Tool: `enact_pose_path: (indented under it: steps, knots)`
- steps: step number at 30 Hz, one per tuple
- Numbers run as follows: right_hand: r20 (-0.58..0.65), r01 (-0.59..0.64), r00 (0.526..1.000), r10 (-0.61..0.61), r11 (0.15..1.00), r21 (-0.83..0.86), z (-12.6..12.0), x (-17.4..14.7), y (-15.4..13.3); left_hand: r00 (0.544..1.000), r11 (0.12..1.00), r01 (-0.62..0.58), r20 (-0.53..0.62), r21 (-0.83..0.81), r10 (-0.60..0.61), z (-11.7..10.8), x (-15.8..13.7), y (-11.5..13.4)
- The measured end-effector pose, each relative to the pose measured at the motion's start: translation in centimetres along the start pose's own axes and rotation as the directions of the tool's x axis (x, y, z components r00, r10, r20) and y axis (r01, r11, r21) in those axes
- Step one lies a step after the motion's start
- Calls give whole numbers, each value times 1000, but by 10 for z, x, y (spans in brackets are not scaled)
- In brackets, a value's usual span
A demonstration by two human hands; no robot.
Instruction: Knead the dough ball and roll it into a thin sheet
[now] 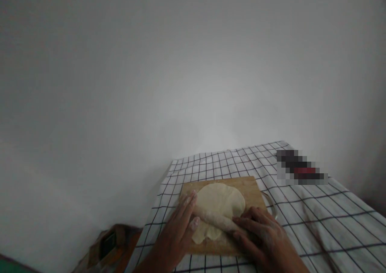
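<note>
A flattened sheet of pale dough (221, 197) lies on a wooden cutting board (251, 186). Across it, slanting down to the right, rests a floury rolling pin (216, 220). My left hand (180, 222) is at the pin's left end, its long fingers fairly straight on the far side and the thumb on the near side. Over the pin's right end, my right hand (265, 228) has bent fingers and hides that end. Dough shows both beyond and in front of the pin, with an uneven near edge. Flour whitens my fingertips.
A white tablecloth with dark grid lines (304, 208) covers the table. A clear, curved rim (274, 208) shows beside the board's right edge. A blurred-out dark and red item (301, 170) lies at the back right. Brown boxlike things (113, 243) stand low at left. A pale wall (193, 72) rises behind.
</note>
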State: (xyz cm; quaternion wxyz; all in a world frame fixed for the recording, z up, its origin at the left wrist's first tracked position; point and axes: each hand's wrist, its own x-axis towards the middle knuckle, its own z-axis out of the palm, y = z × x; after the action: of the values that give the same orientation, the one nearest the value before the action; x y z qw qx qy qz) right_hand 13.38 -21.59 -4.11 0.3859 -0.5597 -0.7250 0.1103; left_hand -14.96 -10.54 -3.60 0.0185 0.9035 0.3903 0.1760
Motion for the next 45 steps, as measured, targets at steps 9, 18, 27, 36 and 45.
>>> enact_pose_path:
  steps: [9,18,27,36,45]
  knots:
    - [-53,-45,998,44,999,-13,2,-3,5,988,986,-153,46,71,150,18,103,4]
    - [-164,-44,986,44,999,1,5,-2,10,939,957,-285,212,42,271,60,203,25]
    - [-134,-52,989,63,995,84,6,-3,14,930,947,-318,213,51,301,58,206,27]
    - [-77,-40,996,45,997,65,1,-2,10,919,919,-378,164,110,358,30,157,14]
    - [-10,38,999,-38,999,-31,1,0,8,990,972,-136,-14,189,141,-3,6,12]
